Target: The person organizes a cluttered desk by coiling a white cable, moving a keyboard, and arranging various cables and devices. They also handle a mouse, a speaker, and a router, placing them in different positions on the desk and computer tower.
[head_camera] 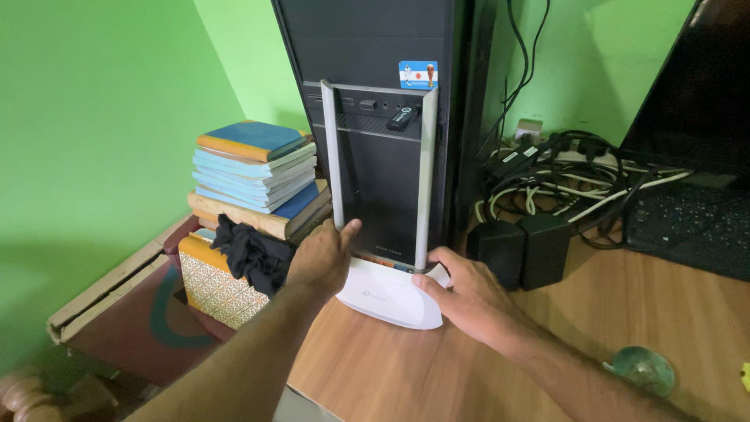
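Both hands (left hand (324, 258), right hand (461, 293)) on smooth white router (387, 297)

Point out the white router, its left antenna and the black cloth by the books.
white router (387, 301), head view, bare top of the casing.
left antenna (332, 148), head view, mid shaft.
black cloth (251, 254), head view, middle of the bundle.

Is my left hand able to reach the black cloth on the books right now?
Probably yes: the left hand rests at the white router, right beside the black cloth, with nothing between them.
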